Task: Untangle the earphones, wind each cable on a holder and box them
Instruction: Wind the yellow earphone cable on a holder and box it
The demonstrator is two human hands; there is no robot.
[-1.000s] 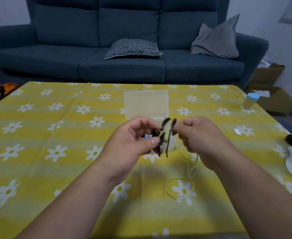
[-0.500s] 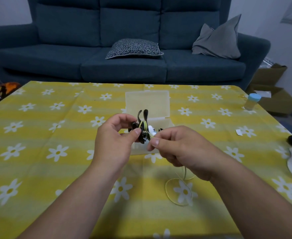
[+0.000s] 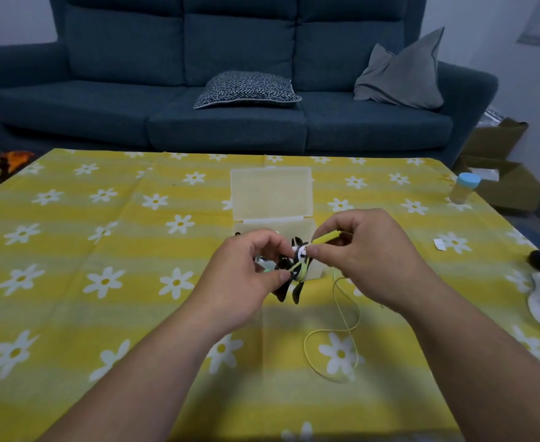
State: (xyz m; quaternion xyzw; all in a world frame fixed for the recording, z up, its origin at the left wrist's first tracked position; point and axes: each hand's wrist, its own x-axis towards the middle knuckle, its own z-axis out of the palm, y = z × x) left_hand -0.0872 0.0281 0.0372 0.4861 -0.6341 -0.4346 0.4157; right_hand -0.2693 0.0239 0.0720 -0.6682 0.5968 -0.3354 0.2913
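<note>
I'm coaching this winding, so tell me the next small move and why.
Probably one more turn: the right hand, pinching the cable, should carry it round the holder that the left hand grips. Only a few turns sit on the holder, and a long loop of cable lies loose on the table.

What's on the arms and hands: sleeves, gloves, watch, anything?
Nothing worn that shows. The left hand and right hand are bare: no gloves, rings or tape. The left forearm and right forearm are bare to the frame edge: no sleeves, watch or wristband. Nails are short and unpainted.
</note>
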